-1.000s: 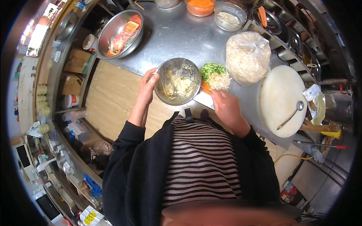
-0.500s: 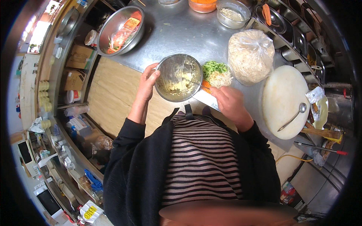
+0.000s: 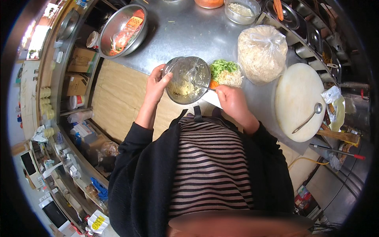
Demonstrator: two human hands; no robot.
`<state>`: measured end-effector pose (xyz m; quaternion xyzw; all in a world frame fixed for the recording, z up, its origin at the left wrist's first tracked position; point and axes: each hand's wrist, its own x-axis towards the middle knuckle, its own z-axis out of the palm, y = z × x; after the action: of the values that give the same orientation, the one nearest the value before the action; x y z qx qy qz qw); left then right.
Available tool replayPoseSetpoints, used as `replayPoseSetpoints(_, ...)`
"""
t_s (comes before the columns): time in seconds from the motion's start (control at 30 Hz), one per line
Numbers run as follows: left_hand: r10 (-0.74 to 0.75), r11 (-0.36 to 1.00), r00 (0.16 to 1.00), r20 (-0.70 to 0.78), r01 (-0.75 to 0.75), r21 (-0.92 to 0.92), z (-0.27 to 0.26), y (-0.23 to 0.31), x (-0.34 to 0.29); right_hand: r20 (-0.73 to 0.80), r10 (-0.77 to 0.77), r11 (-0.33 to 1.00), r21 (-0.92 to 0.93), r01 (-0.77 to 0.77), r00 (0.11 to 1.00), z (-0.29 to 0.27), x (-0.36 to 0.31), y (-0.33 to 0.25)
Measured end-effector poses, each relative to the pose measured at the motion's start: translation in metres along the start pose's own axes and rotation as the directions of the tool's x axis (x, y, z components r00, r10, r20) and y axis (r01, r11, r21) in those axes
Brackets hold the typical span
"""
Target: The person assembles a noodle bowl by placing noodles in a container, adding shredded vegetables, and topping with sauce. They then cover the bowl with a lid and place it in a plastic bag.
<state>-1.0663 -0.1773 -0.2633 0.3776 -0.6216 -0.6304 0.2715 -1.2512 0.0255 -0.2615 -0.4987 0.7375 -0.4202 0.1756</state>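
Note:
My left hand [image 3: 157, 83] grips the left rim of a round, shiny mixing bowl [image 3: 173, 65], thumb over the edge and fingers outside. The bowl tilts at the table's near edge. Pale yellow, finely chopped food [image 3: 185, 89] lies low inside it, with bits stuck to the wall. My right hand [image 3: 233, 100] is closed around the handle of a thin utensil [image 3: 203, 86] that reaches over the bowl's right rim; its working end is hard to make out. Just beyond that hand, a clear dish holds green shreds [image 3: 223, 69], pale sprout-like strands [image 3: 232, 78] and orange shreds [image 3: 214, 84].
A bulging clear bag of pale shreds [image 3: 262, 53] stands right of the dish. Farther right, a spoon [image 3: 308, 118] lies on a round white cutting board [image 3: 296, 91]. A large metal bowl [image 3: 106, 39] with an orange grater [image 3: 133, 23] sits back left. Shelves [image 3: 81, 59] line the left.
The bowl has tilted more and its food has slid toward the near side. My right hand has shifted slightly left and nearer me. My left hand keeps its hold on the rim.

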Motion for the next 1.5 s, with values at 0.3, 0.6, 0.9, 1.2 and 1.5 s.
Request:
replayPoseSetpoints(0.3, -0.01, 1.0, 1.0, 0.016, 0.01, -0.01, -0.002, -0.005, 0.002, 0.301, 0.451, 0.718, 0.436, -0.542, 0.84, 0.01, 0.007, 0.037)
replayPoseSetpoints(0.6, -0.045, 0.999, 0.999, -0.008, 0.045, 0.008, -0.007, -0.014, 0.003, 0.113, 0.499, 0.757, 0.425, -0.496, 0.859, 0.0, 0.001, 0.031)
replayPoseSetpoints(0.9, -0.082, 0.997, 0.996, -0.033, 0.082, -0.008, -0.008, -0.02, 0.004, -0.049, 0.401, 0.891, 0.252, -0.377, 0.915, -0.031, -0.01, 0.014)
replayPoseSetpoints(1.2, -0.138, 0.99, 0.988, -0.063, 0.136, -0.038, -0.021, -0.033, 0.009, -0.028, 0.627, 0.638, 0.592, -0.493, 0.778, -0.065, -0.047, 0.019)
replayPoseSetpoints(1.5, -0.166, 0.982, 0.984, -0.07, 0.159, -0.097, -0.037, -0.036, 0.009, -0.223, 0.544, 0.777, 0.497, -0.386, 0.809, -0.037, -0.072, 0.056)
